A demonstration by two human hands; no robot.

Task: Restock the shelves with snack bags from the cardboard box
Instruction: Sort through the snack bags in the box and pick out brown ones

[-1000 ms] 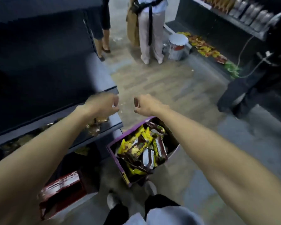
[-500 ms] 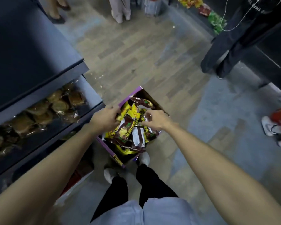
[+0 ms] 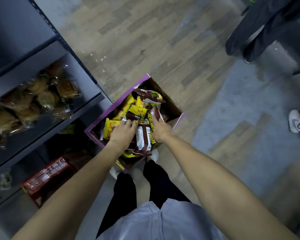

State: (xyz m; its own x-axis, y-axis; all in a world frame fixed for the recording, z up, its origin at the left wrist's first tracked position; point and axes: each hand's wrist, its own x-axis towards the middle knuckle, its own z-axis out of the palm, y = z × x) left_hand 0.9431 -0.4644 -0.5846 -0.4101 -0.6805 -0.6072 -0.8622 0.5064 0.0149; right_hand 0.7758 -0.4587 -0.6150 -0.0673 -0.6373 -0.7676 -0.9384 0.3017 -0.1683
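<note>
An open cardboard box (image 3: 170, 105) with purple outer sides sits on the floor in front of my feet, heaped with yellow snack bags (image 3: 139, 110) and brown snack bags (image 3: 143, 138). Both my hands are down inside it. My left hand (image 3: 122, 131) lies on the pile with its fingers spread over a yellow bag and a brown one. My right hand (image 3: 160, 129) pinches the lower edge of an upright brown snack bag (image 3: 154, 113) between thumb and fingers.
A dark metal shelf unit (image 3: 87, 101) stands to the left, touching the box's left side. It holds clear-wrapped buns (image 3: 42, 94), with a red carton (image 3: 47, 174) lower down. Another person's dark trouser legs (image 3: 249, 40) and a white shoe (image 3: 297, 122) are on the right.
My view has dropped from the aisle to the box. Both hands came down from shelf height into the box and now sit deeper among the bags.
</note>
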